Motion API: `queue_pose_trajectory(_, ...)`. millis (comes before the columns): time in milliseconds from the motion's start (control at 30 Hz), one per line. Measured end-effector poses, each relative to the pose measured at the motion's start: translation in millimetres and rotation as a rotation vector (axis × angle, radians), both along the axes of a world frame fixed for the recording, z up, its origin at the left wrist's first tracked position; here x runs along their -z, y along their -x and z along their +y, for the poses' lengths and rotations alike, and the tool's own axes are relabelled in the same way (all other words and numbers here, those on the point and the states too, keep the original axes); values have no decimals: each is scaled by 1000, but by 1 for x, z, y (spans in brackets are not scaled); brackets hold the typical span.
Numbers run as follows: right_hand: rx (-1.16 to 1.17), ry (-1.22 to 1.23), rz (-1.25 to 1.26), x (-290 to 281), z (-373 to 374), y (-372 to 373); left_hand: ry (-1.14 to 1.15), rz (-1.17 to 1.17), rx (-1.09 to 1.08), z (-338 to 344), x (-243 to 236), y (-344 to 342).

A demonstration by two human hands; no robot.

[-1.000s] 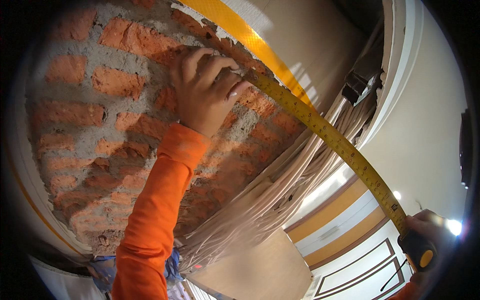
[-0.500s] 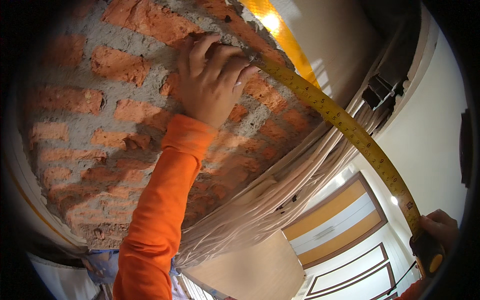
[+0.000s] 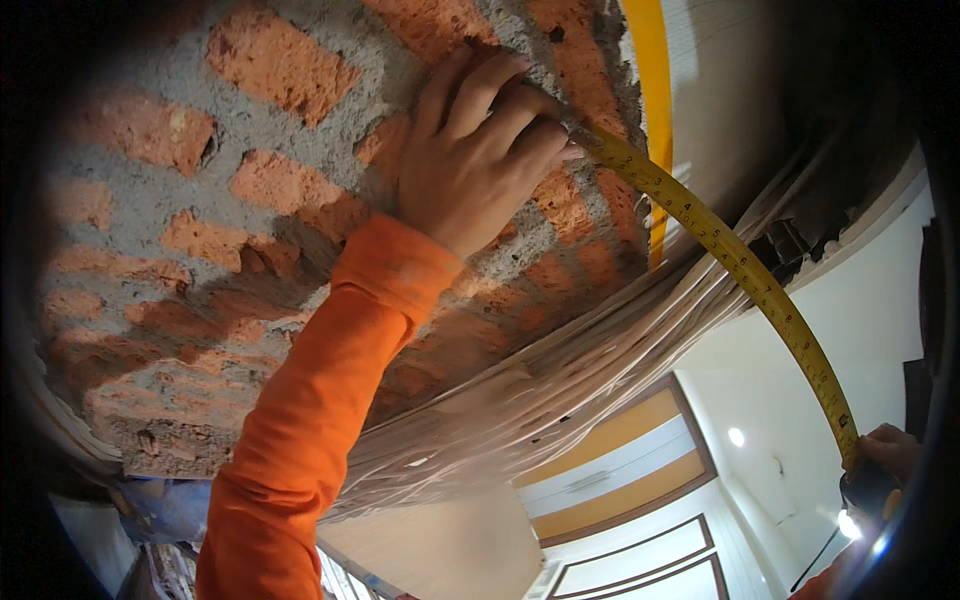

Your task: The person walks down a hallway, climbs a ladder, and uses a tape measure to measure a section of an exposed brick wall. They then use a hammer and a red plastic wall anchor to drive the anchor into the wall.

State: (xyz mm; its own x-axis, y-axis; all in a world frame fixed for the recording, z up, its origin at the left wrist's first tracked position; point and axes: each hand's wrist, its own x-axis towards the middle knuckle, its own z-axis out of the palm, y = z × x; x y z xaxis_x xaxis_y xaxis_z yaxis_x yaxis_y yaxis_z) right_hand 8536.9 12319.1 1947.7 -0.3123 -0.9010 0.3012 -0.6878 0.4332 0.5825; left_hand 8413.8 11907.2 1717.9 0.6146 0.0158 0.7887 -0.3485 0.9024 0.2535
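Observation:
My left hand [image 3: 475, 165] reaches up in an orange sleeve. Its bent fingers press against the rough brick wall [image 3: 285, 65], closed at the end of a yellow tape measure's blade [image 3: 745, 265]. From there the blade arcs down to the right, bowed outward and away from the wall. At the lower right rim, my right hand [image 3: 890, 448] is closed on the dark tape measure case [image 3: 868, 488], partly lost in the dark edge. The blade's hooked tip is hidden by my left fingers.
A thick bundle of pale cables [image 3: 560, 405] runs along the wall's edge towards a ragged dark opening [image 3: 785, 240]. Beside the bricks hangs a bright yellow strip [image 3: 652, 100]. Beyond are a brown-framed panel [image 3: 615, 470], a white wall [image 3: 870, 310] and a ceiling light [image 3: 736, 437].
The view has shifted, so the wall, cables and panel sit differently in it. My left hand shows further right, still at the blade's end; my right hand still holds the case.

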Motion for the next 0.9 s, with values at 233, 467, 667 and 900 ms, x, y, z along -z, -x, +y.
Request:
queue_pose_trajectory(233, 46, -81, -116, -25, 3, -2, 26, 61, -4, -3, -1, 8)
queue_pose_trajectory(467, 403, 782, -413, -13, -4, -32, -12, -37, 143, 11, -2, -17)
queue_pose_trajectory(667, -175, 516, 358, 56, -12, -2, 36, -27, 154, 1, 2, -5)
queue_pose_trajectory(900, -119, 512, 92, 33, -3, -12, 44, -9, 105, -3, 1, -7)
